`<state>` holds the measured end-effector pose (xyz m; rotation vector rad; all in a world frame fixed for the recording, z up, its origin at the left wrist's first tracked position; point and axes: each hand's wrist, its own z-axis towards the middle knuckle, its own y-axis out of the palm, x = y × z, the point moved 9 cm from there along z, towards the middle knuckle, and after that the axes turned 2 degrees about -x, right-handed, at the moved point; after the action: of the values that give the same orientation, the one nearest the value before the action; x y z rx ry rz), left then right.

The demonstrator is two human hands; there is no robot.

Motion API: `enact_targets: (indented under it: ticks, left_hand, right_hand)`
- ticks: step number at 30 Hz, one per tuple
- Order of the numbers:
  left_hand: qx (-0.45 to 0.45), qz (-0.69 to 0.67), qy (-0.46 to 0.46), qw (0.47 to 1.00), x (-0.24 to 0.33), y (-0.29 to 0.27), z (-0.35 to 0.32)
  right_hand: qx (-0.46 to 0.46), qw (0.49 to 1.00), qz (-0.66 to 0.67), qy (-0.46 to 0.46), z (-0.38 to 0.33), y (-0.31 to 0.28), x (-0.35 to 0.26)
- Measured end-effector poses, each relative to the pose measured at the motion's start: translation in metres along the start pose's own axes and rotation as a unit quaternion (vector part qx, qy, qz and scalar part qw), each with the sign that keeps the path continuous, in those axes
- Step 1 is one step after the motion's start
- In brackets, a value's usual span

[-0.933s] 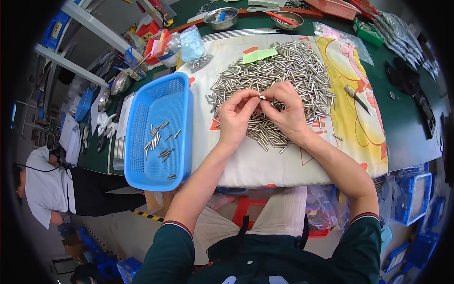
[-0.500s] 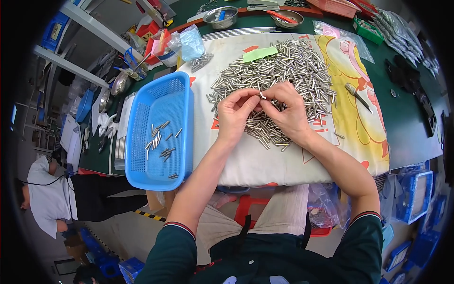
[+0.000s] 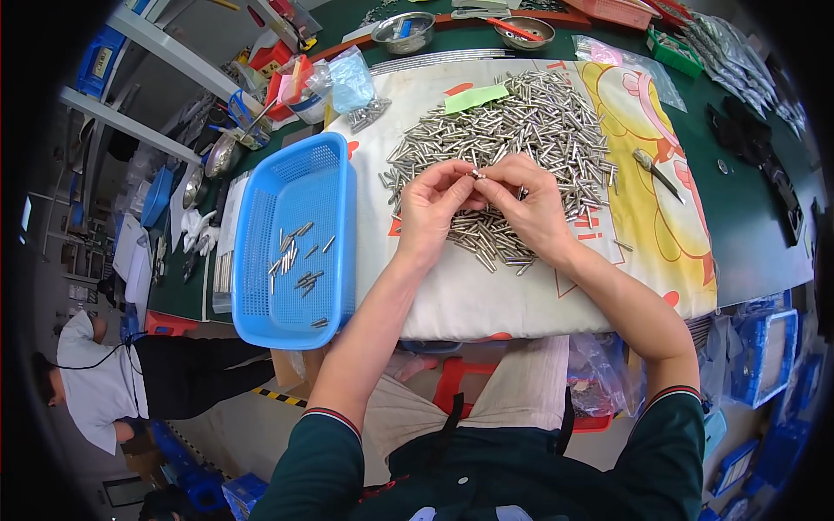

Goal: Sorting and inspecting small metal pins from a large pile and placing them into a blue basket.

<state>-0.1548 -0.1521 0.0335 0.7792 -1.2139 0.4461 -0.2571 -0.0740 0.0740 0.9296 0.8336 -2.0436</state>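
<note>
Metal part (image 3: pixel 477 174) between fingers (image 3: pixel 504 171)

From where the left hand (image 3: pixel 424 213) and right hand (image 3: pixel 536 208) meet, a hand can slide out at 6 o'clock, over the pale cloth (image 3: pixel 486 300) between the arms (image 3: pixel 372 326). At 12 o'clock a heap of metal pins (image 3: pixel 539 130) blocks the low way. At 8 o'clock the blue basket (image 3: pixel 291 195) has walls that stick up. At 3 o'clock, past the heap, lies a pointy tool (image 3: pixel 658 175). At 10 o'clock sits a bag (image 3: pixel 351 78).

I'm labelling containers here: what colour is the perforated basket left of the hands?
The basket is bright blue, seen best in the head view.
</note>
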Motion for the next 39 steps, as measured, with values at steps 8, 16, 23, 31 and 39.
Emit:
enact_targets:
  ticks: [8, 16, 23, 31, 39]
  left_hand:
    - [0.008, 0.015, 0.044, 0.999, 0.006, -0.003, -0.001]
    - [0.022, 0.013, 0.061, 0.998, 0.013, -0.006, -0.002]
    - [0.015, 0.042, 0.072, 0.996, 0.018, -0.005, -0.004]
    - [-0.014, 0.072, 0.072, 0.995, 0.021, -0.001, -0.003]
    - [-0.004, 0.052, 0.040, 0.998, 0.014, -0.003, -0.001]
  right_hand:
    - [-0.009, 0.993, 0.093, 0.076, -0.001, 0.004, 0.012]
    - [-0.083, 0.932, 0.271, 0.224, -0.003, 0.017, 0.029]
    - [-0.122, 0.911, 0.303, 0.252, -0.003, 0.017, 0.032]
    - [-0.163, 0.872, 0.326, 0.326, -0.006, 0.020, 0.037]
    - [-0.139, 0.915, 0.265, 0.272, -0.003, 0.018, 0.029]
